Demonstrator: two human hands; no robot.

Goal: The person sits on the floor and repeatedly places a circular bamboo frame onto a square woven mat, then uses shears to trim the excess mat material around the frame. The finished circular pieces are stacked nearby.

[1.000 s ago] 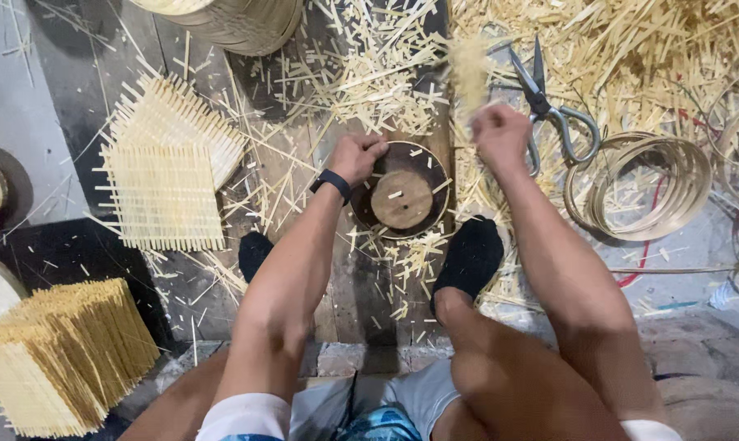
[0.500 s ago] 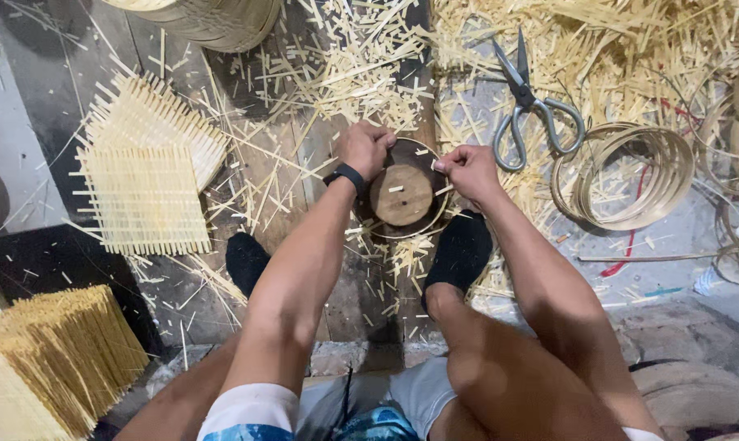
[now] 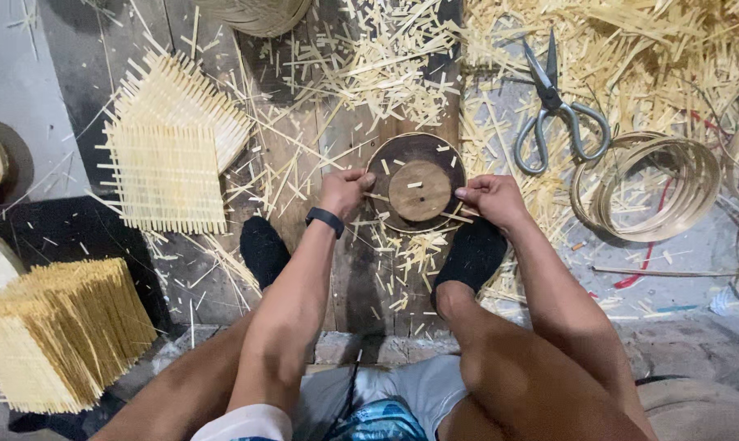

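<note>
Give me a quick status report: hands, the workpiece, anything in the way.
Left hand and right hand pinch a thin bamboo strip across the round wooden disc. Disc flat on the floor between both feet. Loose bamboo offcuts litter around it; scissors lie apart.

Both arms reach forward and down; the left hand (image 3: 343, 192) curls its fingers at the left edge of the round wooden disc (image 3: 418, 189); the right hand (image 3: 490, 198) pinches at its right edge.

Your left hand (image 3: 342, 192) and right hand (image 3: 492, 198) on a dark, matt wooden disc (image 3: 416, 182), smooth paler wooden hub (image 3: 419, 190), 1 dull grey metal scissors (image 3: 556, 112), pale dry bamboo splints (image 3: 386, 61), rough worn floor planks (image 3: 304, 155).
</note>
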